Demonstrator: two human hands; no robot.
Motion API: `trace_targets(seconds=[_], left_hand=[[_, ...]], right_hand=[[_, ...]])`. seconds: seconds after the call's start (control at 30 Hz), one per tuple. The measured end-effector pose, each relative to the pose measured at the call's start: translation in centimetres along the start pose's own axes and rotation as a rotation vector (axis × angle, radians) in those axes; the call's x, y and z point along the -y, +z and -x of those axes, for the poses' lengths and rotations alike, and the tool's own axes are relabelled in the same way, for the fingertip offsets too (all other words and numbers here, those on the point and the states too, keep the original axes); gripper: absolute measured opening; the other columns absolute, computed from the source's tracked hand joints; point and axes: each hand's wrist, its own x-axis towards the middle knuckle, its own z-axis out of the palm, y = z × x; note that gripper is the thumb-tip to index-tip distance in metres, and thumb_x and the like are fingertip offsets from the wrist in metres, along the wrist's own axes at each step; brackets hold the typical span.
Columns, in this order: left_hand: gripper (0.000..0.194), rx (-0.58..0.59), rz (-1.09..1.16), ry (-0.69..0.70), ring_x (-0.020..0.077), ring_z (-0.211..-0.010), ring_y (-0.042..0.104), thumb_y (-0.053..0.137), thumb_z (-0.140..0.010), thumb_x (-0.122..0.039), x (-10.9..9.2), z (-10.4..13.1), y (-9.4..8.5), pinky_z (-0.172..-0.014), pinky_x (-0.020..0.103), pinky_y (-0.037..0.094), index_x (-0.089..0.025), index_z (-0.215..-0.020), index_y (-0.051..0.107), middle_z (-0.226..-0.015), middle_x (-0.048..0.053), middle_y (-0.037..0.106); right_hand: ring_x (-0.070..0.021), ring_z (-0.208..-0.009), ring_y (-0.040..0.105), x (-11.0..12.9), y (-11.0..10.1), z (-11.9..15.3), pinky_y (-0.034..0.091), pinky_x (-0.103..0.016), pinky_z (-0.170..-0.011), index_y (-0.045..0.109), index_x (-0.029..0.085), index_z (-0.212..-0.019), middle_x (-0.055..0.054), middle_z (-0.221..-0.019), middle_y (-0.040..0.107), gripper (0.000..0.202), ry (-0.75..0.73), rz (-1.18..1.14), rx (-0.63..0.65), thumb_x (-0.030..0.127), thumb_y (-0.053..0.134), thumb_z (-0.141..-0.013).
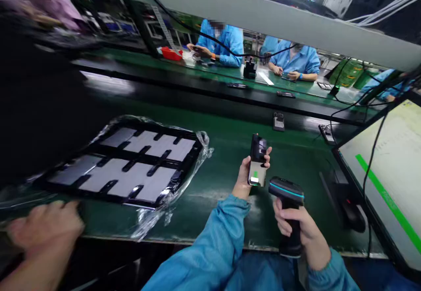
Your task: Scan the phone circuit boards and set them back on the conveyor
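Note:
Upright in my left hand (244, 177) is a dark, glossy phone (258, 159), with fingers wrapped round both its edges; a small white and green patch shows near its lower end. My right hand (296, 220) grips the handle of a black handheld scanner (287, 192) that has a blue light strip. The scanner's head is just right of the phone, and the two are apart. To the left, a black tray (138, 157) with pale grey rectangular pieces lies on the green table (217, 194), with clear plastic film (194, 168) around its edges.
Another person's hand (49, 223) rests at the table's left front edge. A monitor (388, 185) and black mouse (353, 214) stand at the right. Phones lie on the dark rail behind, including one phone (278, 121). People in blue work beyond, under a grey beam (263, 16).

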Motion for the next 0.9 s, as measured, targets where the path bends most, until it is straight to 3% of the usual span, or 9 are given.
trace_targets(seconds=[0.17, 0.33, 0.4, 0.47, 0.57, 0.63, 0.73, 0.9], left_hand=[[0.054, -0.056, -0.075, 0.058, 0.0124, -0.084, 0.057, 0.058, -0.091, -0.043, 1.7, 0.1, 0.3, -0.07, 0.023, 0.05, -0.02, -0.14, 0.047, -0.128, 0.014, 0.059], [0.053, -0.043, -0.176, 0.107, 0.0109, -0.082, 0.055, 0.067, -0.085, -0.046, 1.4, 0.3, -0.1, -0.066, 0.023, 0.048, -0.022, -0.131, 0.054, -0.14, 0.015, 0.051], [0.058, -0.029, -0.218, 0.111, 0.0094, -0.077, 0.054, 0.071, -0.08, -0.053, 0.8, 0.1, -0.6, -0.061, 0.021, 0.046, -0.017, -0.123, 0.058, -0.132, 0.016, 0.057], [0.059, -0.077, -0.349, 0.145, 0.0079, -0.067, 0.051, 0.075, -0.074, -0.058, 0.1, -0.2, -1.3, -0.055, 0.02, 0.042, -0.014, -0.112, 0.062, -0.11, 0.012, 0.065], [0.056, -0.269, -0.714, 0.267, 0.0078, -0.06, 0.052, 0.084, -0.065, -0.049, -0.6, -0.4, -2.3, -0.057, 0.021, 0.042, -0.014, -0.103, 0.063, -0.082, 0.002, 0.065], [0.053, -0.365, -0.943, 0.347, 0.0111, -0.068, 0.058, 0.086, -0.062, -0.043, -0.7, -0.3, -2.7, -0.068, 0.025, 0.046, -0.013, -0.101, 0.065, -0.083, 0.002, 0.067], [0.039, -0.446, -1.193, 0.446, 0.0146, -0.076, 0.061, 0.077, -0.071, -0.044, -0.5, -0.1, -2.9, -0.072, 0.026, 0.046, -0.013, -0.092, 0.066, -0.085, 0.004, 0.068], [0.027, -0.574, -1.471, 0.506, 0.0109, -0.062, 0.049, 0.067, -0.081, -0.04, -0.1, -0.1, -2.7, -0.059, 0.022, 0.038, -0.017, -0.075, 0.053, -0.065, -0.004, 0.053]], right_hand=[[-0.0023, -0.039, 0.032, -2.0, 0.0, 1.8, 0.029, -0.017, -0.038, 0.059, 0.015, -0.084, 0.006, -0.062, 0.046, 0.015, 0.008, -0.064, -0.014, 0.019, 0.071, -0.076], [-0.0031, -0.039, 0.034, -2.3, 0.3, 2.1, 0.031, -0.017, -0.04, 0.06, 0.015, -0.086, 0.007, -0.059, 0.045, 0.016, 0.006, -0.069, -0.027, 0.019, 0.071, -0.075], [-0.0029, -0.039, 0.034, -2.0, 0.3, 2.3, 0.031, -0.018, -0.04, 0.06, 0.016, -0.086, 0.006, -0.061, 0.047, 0.017, -0.01, -0.052, -0.039, 0.022, 0.072, -0.075], [-0.003, -0.041, 0.04, -1.7, 0.5, 2.6, 0.034, -0.019, -0.042, 0.061, 0.016, -0.09, 0.002, -0.073, 0.058, 0.023, -0.048, 0.073, -0.085, 0.027, 0.075, -0.075], [-0.0067, -0.048, 0.048, -1.2, 1.2, 2.5, 0.04, -0.023, -0.05, 0.063, 0.014, -0.089, -0.003, -0.079, 0.064, 0.027, -0.088, 0.456, -0.246, 0.032, 0.077, -0.075], [-0.01, -0.054, 0.05, -1.1, 2.0, 1.7, 0.043, -0.025, -0.056, 0.061, 0.015, -0.082, 0.0, -0.07, 0.06, 0.022, -0.116, 0.705, -0.357, 0.029, 0.077, -0.075], [-0.014, -0.064, 0.053, -0.9, 2.9, -0.4, 0.045, -0.027, -0.063, 0.06, 0.016, -0.081, 0.0, -0.072, 0.06, 0.017, -0.194, 0.921, -0.406, 0.023, 0.074, -0.074], [-0.0168, -0.072, 0.057, -1.2, 2.6, -3.1, 0.047, -0.028, -0.068, 0.062, 0.015, -0.086, -0.002, -0.078, 0.065, 0.014, -0.21, 0.96, -0.393, 0.021, 0.069, -0.076]])
